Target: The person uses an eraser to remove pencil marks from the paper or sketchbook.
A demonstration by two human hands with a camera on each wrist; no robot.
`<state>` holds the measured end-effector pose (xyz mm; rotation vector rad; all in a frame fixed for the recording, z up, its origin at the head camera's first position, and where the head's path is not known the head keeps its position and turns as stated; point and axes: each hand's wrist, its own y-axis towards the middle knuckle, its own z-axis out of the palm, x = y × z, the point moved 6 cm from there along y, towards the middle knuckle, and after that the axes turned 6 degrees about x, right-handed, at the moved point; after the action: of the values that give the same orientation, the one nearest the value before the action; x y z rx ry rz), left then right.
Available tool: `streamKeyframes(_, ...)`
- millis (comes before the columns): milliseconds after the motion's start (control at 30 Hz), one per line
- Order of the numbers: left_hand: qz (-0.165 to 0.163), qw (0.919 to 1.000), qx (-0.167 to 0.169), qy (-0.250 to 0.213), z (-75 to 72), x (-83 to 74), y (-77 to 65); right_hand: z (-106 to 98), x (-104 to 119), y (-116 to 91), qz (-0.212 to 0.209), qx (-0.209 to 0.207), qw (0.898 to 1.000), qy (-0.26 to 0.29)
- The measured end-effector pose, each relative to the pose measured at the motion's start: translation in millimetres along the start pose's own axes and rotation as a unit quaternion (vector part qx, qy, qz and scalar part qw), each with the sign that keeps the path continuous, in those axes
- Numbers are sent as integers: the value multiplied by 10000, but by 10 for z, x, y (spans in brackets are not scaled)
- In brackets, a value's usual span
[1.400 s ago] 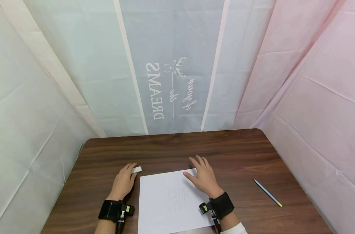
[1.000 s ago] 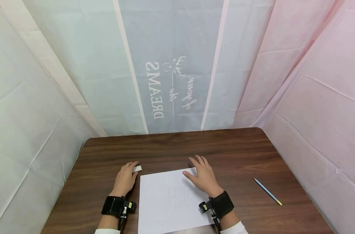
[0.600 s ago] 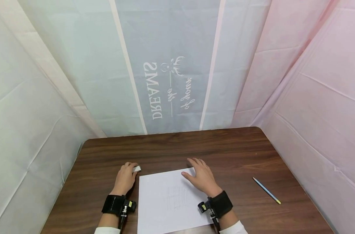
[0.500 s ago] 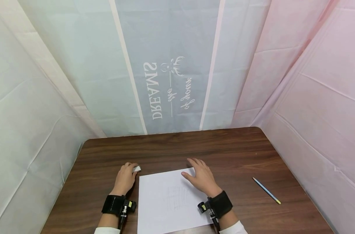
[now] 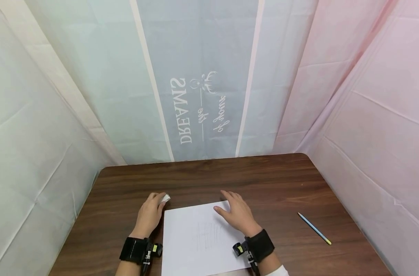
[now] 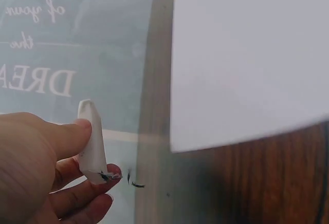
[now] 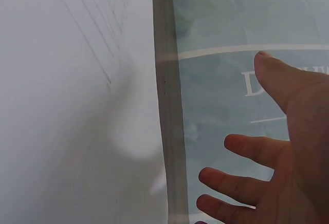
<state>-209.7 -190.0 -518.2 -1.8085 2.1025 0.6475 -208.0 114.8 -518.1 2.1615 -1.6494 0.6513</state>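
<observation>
My left hand (image 5: 150,215) pinches a white eraser (image 6: 92,144) between thumb and fingers, just off the paper's far left corner. Dark smudges and crumbs show at the eraser's lower end in the left wrist view. A white sheet of paper (image 5: 185,237) lies between my hands, bearing faint pencil lines (image 5: 208,235). Over its far right corner is my right hand (image 5: 240,216), thumb and fingers spread and nothing held. The right wrist view shows these fingers (image 7: 241,185) apart beside the sheet's edge, with dark pencil strokes on the sheet.
A light blue pencil (image 5: 314,228) with a yellow end lies on the brown wooden table (image 5: 264,176), right of the right hand. Fabric curtains (image 5: 209,50) with printed lettering hang behind the table and along both sides.
The left hand has shifted slightly right, and the eraser in it has turned and now tilts upward. The right hand stays almost where it was; paper and pencil have not moved.
</observation>
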Motion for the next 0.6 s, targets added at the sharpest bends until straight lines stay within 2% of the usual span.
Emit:
streamKeyframes(367, 67, 9999, 14, -157, -71, -246, -13, 68, 137, -8, -194, 197, 9995, 174)
streamKeyframes(600, 356, 9991, -52, -213, -133, -449, -55, 112, 216, -8, -311, 268, 9987, 297)
